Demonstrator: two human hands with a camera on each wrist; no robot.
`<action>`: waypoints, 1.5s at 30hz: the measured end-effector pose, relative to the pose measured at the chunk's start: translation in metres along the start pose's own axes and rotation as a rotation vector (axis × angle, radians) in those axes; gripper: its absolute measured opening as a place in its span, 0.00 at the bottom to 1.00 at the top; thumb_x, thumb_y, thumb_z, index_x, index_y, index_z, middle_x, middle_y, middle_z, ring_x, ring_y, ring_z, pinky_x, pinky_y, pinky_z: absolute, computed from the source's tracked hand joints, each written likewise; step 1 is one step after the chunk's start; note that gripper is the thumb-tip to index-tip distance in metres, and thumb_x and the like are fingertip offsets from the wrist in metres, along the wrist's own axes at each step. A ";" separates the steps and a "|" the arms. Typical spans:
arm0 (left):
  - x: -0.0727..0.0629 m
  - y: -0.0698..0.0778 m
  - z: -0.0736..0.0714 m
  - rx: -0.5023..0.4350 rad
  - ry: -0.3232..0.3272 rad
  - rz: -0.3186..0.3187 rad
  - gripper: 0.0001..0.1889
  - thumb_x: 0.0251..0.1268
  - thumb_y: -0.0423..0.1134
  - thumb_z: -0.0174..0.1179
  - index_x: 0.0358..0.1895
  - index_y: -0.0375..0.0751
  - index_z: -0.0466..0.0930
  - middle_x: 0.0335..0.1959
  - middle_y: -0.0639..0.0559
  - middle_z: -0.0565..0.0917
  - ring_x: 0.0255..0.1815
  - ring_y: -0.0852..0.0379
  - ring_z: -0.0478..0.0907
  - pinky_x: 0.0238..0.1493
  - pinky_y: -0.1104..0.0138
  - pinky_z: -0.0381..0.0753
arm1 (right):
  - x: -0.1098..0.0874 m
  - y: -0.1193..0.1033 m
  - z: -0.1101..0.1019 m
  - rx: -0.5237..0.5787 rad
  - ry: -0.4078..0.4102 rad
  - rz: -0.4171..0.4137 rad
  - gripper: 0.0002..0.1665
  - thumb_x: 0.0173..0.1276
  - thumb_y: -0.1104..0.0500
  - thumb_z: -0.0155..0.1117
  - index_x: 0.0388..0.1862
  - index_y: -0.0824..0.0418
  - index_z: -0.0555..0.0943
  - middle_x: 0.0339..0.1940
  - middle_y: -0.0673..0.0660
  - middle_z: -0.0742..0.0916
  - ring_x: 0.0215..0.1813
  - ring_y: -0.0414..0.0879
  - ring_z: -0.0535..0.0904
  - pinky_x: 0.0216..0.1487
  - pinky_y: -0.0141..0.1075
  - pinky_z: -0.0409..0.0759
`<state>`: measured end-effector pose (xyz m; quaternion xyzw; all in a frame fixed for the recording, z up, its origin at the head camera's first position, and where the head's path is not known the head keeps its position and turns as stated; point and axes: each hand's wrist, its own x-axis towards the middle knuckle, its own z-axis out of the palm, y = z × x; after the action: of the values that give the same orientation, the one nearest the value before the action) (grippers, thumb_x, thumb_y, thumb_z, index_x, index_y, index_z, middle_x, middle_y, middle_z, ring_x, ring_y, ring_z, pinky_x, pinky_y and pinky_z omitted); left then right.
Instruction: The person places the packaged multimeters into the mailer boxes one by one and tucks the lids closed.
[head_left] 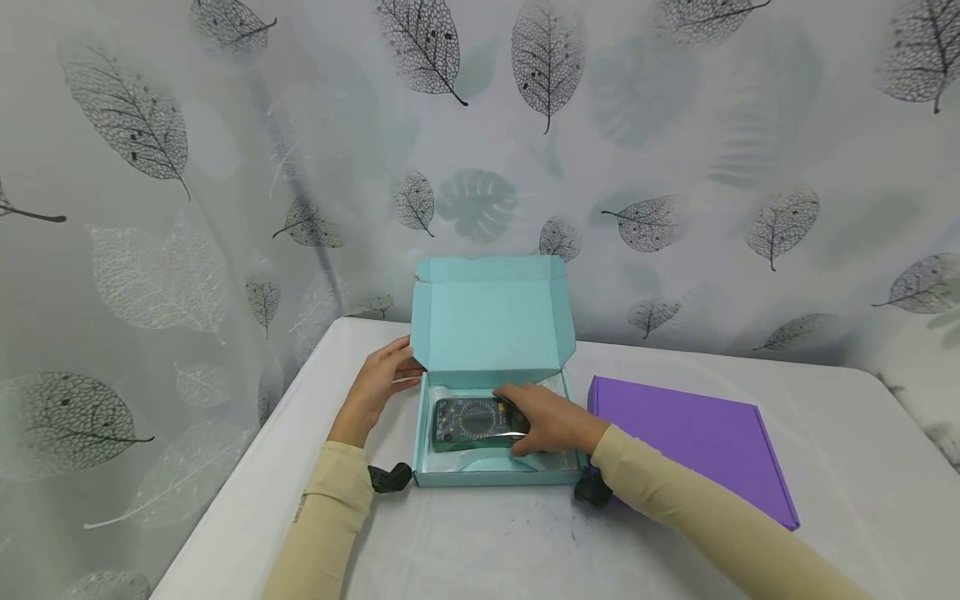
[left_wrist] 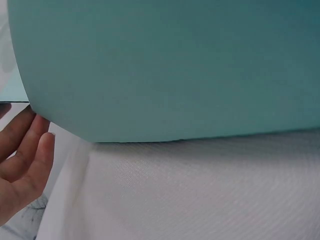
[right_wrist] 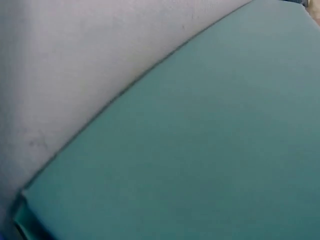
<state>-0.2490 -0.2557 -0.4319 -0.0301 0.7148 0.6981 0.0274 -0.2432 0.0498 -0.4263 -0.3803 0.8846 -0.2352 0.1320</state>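
An open light-teal cardboard box (head_left: pixel 498 479) lies on the table with its lid (head_left: pixel 491 321) raised. Inside it is a black digital multimeter (head_left: pixel 477 419) with a round dial, among clear plastic wrapping. My right hand (head_left: pixel 551 417) reaches over the box's right wall and grips the multimeter's right end, thumb at the front edge and fingers at the back. Beside the lid's lower left corner, my left hand (head_left: pixel 378 385) has its fingers extended, fingertips at the lid's edge. In the left wrist view, that hand's fingers (left_wrist: pixel 42 155) meet the corner of the teal cardboard (left_wrist: pixel 165 75).
A closed purple box (head_left: pixel 697 446) lies at the box's right, under the right forearm. The white-covered table (head_left: pixel 480 550) backs onto a leaf-patterned curtain (head_left: pixel 480 167). Black wrist devices (head_left: pixel 390 477) show at both sides of the teal box.
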 end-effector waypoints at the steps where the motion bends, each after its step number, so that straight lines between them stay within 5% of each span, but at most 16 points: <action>1: 0.000 0.000 0.000 -0.002 0.003 -0.001 0.23 0.86 0.43 0.48 0.77 0.42 0.70 0.57 0.36 0.84 0.58 0.44 0.81 0.62 0.53 0.79 | 0.000 0.000 0.001 0.000 -0.005 0.002 0.51 0.59 0.58 0.83 0.77 0.66 0.67 0.63 0.60 0.80 0.60 0.53 0.76 0.61 0.51 0.76; 6: 0.000 -0.005 0.000 -0.016 0.006 -0.015 0.23 0.86 0.43 0.48 0.76 0.43 0.70 0.56 0.37 0.84 0.58 0.44 0.81 0.62 0.52 0.78 | -0.005 -0.002 -0.001 0.004 -0.023 -0.008 0.54 0.61 0.55 0.82 0.79 0.67 0.63 0.69 0.62 0.77 0.67 0.55 0.74 0.66 0.53 0.74; 9: 0.000 -0.006 0.000 -0.013 0.003 -0.018 0.23 0.86 0.44 0.47 0.77 0.43 0.70 0.57 0.36 0.84 0.59 0.43 0.81 0.63 0.52 0.78 | -0.012 -0.006 -0.011 0.029 0.041 -0.052 0.53 0.64 0.52 0.80 0.80 0.66 0.63 0.74 0.63 0.74 0.73 0.58 0.71 0.69 0.55 0.71; 15: -0.001 -0.003 0.000 -0.008 0.011 0.004 0.23 0.86 0.43 0.46 0.77 0.44 0.70 0.58 0.35 0.84 0.59 0.41 0.81 0.63 0.51 0.78 | -0.026 -0.006 -0.047 0.057 0.481 -0.195 0.35 0.67 0.60 0.77 0.70 0.68 0.76 0.71 0.65 0.78 0.71 0.62 0.73 0.66 0.58 0.73; 19: -0.002 -0.001 -0.001 -0.012 0.003 0.015 0.23 0.85 0.42 0.46 0.77 0.44 0.70 0.58 0.34 0.83 0.60 0.39 0.80 0.64 0.49 0.76 | -0.037 0.002 -0.071 0.103 0.653 -0.074 0.31 0.69 0.62 0.74 0.67 0.68 0.77 0.68 0.66 0.79 0.66 0.65 0.77 0.61 0.59 0.76; 23: -0.004 0.000 -0.002 -0.016 -0.013 0.026 0.24 0.84 0.39 0.45 0.77 0.45 0.69 0.58 0.34 0.83 0.60 0.37 0.79 0.66 0.47 0.74 | -0.044 0.013 -0.086 0.211 0.578 0.142 0.38 0.75 0.56 0.69 0.77 0.68 0.67 0.73 0.69 0.74 0.68 0.69 0.74 0.64 0.61 0.74; 26: -0.004 0.002 -0.001 -0.005 -0.015 0.038 0.23 0.83 0.37 0.45 0.76 0.44 0.69 0.58 0.35 0.83 0.60 0.37 0.79 0.66 0.46 0.73 | -0.044 0.023 -0.089 0.274 0.489 0.214 0.44 0.77 0.54 0.65 0.82 0.68 0.56 0.76 0.72 0.70 0.72 0.70 0.70 0.67 0.61 0.72; 33: -0.005 0.007 0.003 0.062 0.010 0.047 0.22 0.81 0.37 0.52 0.73 0.44 0.73 0.58 0.38 0.83 0.58 0.42 0.82 0.64 0.50 0.76 | -0.039 0.036 -0.083 0.387 0.437 0.200 0.47 0.77 0.59 0.64 0.84 0.68 0.50 0.77 0.70 0.70 0.73 0.64 0.70 0.69 0.58 0.71; 45: -0.010 0.020 0.004 0.134 0.118 0.136 0.25 0.82 0.52 0.54 0.62 0.32 0.82 0.56 0.35 0.83 0.59 0.40 0.80 0.62 0.51 0.78 | -0.045 0.031 -0.084 0.335 0.507 0.166 0.38 0.80 0.60 0.60 0.82 0.67 0.59 0.72 0.70 0.76 0.68 0.64 0.76 0.65 0.59 0.74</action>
<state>-0.2409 -0.2509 -0.4115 -0.0204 0.7605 0.6462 -0.0600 -0.2662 0.1280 -0.3682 -0.2089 0.8663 -0.4536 -0.0133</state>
